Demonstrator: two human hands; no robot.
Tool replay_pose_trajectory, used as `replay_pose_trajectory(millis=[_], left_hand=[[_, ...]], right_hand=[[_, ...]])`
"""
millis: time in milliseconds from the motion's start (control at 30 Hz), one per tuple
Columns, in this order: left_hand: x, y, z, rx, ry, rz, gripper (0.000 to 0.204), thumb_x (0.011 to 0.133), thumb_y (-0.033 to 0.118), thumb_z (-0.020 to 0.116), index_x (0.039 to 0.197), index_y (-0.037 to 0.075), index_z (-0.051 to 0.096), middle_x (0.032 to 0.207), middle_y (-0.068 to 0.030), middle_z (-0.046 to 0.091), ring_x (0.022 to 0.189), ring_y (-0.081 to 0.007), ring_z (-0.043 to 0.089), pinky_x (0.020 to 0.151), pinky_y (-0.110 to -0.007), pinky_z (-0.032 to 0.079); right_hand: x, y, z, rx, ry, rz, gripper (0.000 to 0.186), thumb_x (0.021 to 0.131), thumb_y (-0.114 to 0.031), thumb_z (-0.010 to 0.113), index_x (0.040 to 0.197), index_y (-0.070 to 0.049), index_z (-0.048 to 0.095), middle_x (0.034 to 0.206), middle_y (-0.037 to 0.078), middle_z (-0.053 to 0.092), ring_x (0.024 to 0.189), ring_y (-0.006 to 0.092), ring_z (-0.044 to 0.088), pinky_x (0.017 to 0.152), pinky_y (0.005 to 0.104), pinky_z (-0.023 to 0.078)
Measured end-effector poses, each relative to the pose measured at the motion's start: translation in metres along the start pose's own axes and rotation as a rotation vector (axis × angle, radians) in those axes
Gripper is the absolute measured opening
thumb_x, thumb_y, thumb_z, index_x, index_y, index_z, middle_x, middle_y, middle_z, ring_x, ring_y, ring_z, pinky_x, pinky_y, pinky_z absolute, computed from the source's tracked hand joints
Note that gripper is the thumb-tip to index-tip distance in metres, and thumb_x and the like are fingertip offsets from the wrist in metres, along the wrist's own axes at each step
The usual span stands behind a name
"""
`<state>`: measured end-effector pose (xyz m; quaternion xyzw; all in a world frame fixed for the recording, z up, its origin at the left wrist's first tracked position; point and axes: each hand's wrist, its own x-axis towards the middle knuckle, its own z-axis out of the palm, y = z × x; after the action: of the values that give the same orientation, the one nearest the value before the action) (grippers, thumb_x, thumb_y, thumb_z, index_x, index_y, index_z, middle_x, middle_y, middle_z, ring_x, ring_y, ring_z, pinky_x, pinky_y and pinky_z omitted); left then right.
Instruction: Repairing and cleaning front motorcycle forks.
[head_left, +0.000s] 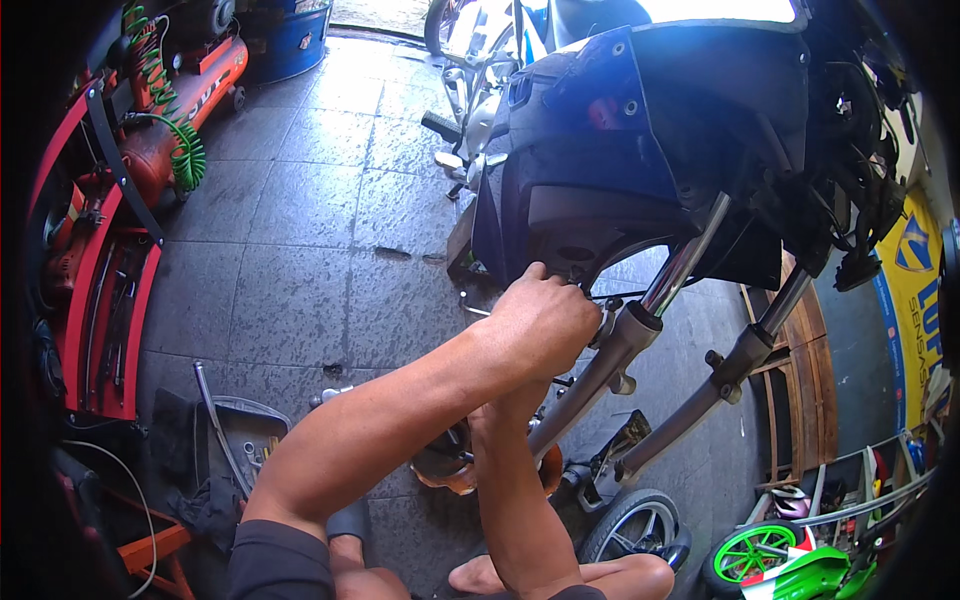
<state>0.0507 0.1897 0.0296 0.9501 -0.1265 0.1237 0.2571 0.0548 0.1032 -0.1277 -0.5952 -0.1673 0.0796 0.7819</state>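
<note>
A motorcycle with dark blue fairing stands in front of me, its front fork without a wheel. My left hand is closed beside the near fork leg, just under the fairing's lower edge. Its knuckles face me, and whatever its fingers grip is hidden. Below the left wrist, my right hand reaches up close to the same leg. The left forearm crosses over it and hides its fingers. To the right is the far fork leg, apart from both hands.
A spoked wheel with a tyre lies by my leg. Left of me are a grey tool tray, a red tool rack and a red air compressor. A green-rimmed wheel and a wooden frame are at right.
</note>
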Motion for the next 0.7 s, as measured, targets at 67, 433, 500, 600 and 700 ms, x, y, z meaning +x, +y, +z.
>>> replay_pose_trajectory(millis=[67, 433, 500, 600, 700], left_hand=[[0.003, -0.002, 0.002, -0.010, 0.021, 0.004, 0.011, 0.077, 0.009, 0.068, 0.086, 0.011, 0.073, 0.085, -0.0088, 0.069, 0.090, -0.0238, 0.066, 0.085, -0.038, 0.043], [0.000, -0.003, 0.012, -0.027, 0.115, 0.009, 0.009, 0.073, 0.011, 0.067, 0.080, 0.012, 0.073, 0.079, -0.0090, 0.068, 0.079, -0.0247, 0.066, 0.085, -0.038, 0.042], [0.004, -0.003, 0.008, -0.028, 0.027, -0.005, 0.010, 0.072, 0.010, 0.067, 0.080, 0.012, 0.073, 0.081, -0.0087, 0.069, 0.081, -0.0244, 0.066, 0.085, -0.039, 0.041], [0.002, -0.002, 0.004, -0.037, 0.035, 0.006, 0.011, 0.073, 0.011, 0.067, 0.083, 0.011, 0.073, 0.082, -0.0095, 0.070, 0.084, -0.0250, 0.067, 0.085, -0.039, 0.041], [-0.003, -0.005, 0.004, -0.076, 0.042, -0.001, 0.012, 0.074, 0.012, 0.067, 0.085, 0.010, 0.073, 0.082, -0.0106, 0.070, 0.082, -0.0261, 0.068, 0.085, -0.040, 0.040]], right_hand=[[0.004, 0.007, -0.007, -0.112, 0.066, -0.067, 0.026, 0.106, -0.016, 0.038, 0.131, -0.016, 0.047, 0.122, -0.005, 0.055, 0.114, 0.0018, 0.055, 0.094, 0.0240, 0.046], [-0.004, -0.011, 0.007, 0.139, 0.014, -0.022, 0.031, 0.105, -0.017, 0.040, 0.135, -0.014, 0.043, 0.122, 0.000, 0.053, 0.117, 0.0143, 0.056, 0.098, 0.0354, 0.050], [-0.008, -0.018, 0.009, 0.077, 0.020, 0.000, 0.033, 0.106, -0.021, 0.037, 0.139, -0.014, 0.041, 0.128, 0.000, 0.052, 0.120, 0.0129, 0.055, 0.100, 0.0340, 0.047], [-0.008, -0.025, 0.012, 0.075, 0.016, -0.007, 0.037, 0.106, -0.024, 0.039, 0.141, -0.014, 0.039, 0.132, 0.001, 0.052, 0.122, 0.0124, 0.054, 0.101, 0.0335, 0.046], [-0.009, -0.026, 0.014, 0.264, 0.081, 0.035, 0.039, 0.101, -0.022, 0.052, 0.137, -0.012, 0.041, 0.125, 0.002, 0.052, 0.117, 0.0156, 0.057, 0.096, 0.0362, 0.051]])
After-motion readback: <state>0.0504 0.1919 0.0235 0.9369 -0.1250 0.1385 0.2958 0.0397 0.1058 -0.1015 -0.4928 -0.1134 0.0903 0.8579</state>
